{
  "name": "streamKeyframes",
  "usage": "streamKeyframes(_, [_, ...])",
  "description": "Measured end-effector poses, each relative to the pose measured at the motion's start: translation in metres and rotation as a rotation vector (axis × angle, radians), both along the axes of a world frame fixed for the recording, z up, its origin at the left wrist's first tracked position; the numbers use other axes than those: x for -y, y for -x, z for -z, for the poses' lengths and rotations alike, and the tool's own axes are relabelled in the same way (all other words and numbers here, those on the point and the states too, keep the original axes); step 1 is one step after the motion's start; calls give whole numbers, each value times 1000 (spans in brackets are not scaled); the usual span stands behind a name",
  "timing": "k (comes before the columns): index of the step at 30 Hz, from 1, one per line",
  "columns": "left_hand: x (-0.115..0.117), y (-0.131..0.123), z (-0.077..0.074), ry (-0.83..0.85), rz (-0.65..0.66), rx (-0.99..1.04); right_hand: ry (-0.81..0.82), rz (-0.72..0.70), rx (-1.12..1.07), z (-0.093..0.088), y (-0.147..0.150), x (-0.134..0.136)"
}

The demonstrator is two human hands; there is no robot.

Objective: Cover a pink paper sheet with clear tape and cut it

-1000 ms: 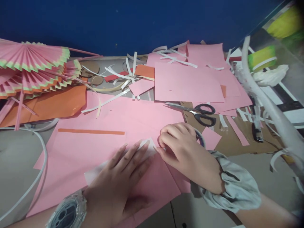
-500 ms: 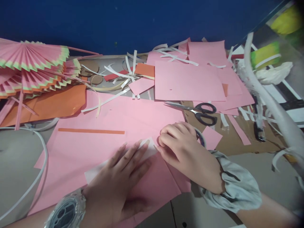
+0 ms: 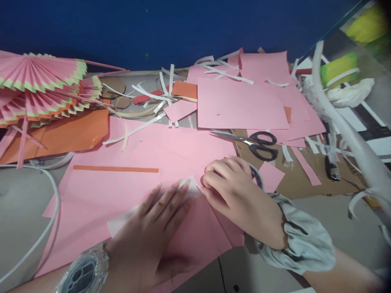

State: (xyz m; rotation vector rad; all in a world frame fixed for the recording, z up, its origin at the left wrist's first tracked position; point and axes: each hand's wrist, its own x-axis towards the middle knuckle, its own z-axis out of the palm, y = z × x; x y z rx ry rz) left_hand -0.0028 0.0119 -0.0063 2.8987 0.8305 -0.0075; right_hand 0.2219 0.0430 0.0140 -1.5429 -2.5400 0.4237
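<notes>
Left hand (image 3: 146, 228) flat, fingers slightly spread, palm down over white strip (image 3: 193, 188); strip shows beyond fingertips and by the wrist. Right hand (image 3: 233, 187) curled at strip's far end; cannot tell whether it grips anything. Pink sheet (image 3: 171, 150) beneath both. Beyond left fingertips, orange strip (image 3: 116, 169). Beyond right knuckles, scissors (image 3: 243, 139), blades pointing left.

My feed reaches me in soft, fairly dim light. Shadow darkens the large, flat pink paper sheet (image 3: 174, 150) below the left hand's (image 3: 143, 234) thumb. Far right, the bright yellow, rounded shape (image 3: 366, 25) blurs beside a blackened corner.
</notes>
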Motion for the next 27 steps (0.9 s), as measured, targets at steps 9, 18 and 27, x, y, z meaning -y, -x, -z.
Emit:
streamKeyframes(9, [-3,-2,-4,24,1,53,6,-1,7,1,-2,1])
streamKeyframes(18, [-3,-5,-6,-20,-1,81,-7,-8,8,1,-2,1])
streamKeyframes(27, [-2,0,-2,-33,18,-1,-10,-15,8,-1,-1,1])
